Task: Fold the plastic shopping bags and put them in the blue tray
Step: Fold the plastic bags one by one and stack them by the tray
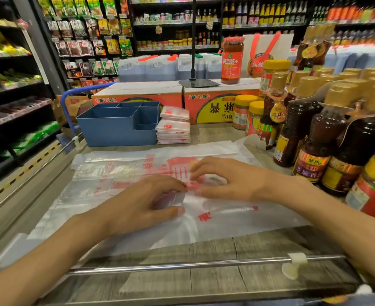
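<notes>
Both hands, the left hand point(147, 203) and right hand point(224, 178), apparently pinched a flattened plastic bag point(120, 186) mid-fold; folded bags point(173, 131) waited beside the blue tray point(107, 133).

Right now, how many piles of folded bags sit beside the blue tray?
2: a tall pile right of the blue tray, and a thin pile behind it; more may be hidden.
</notes>
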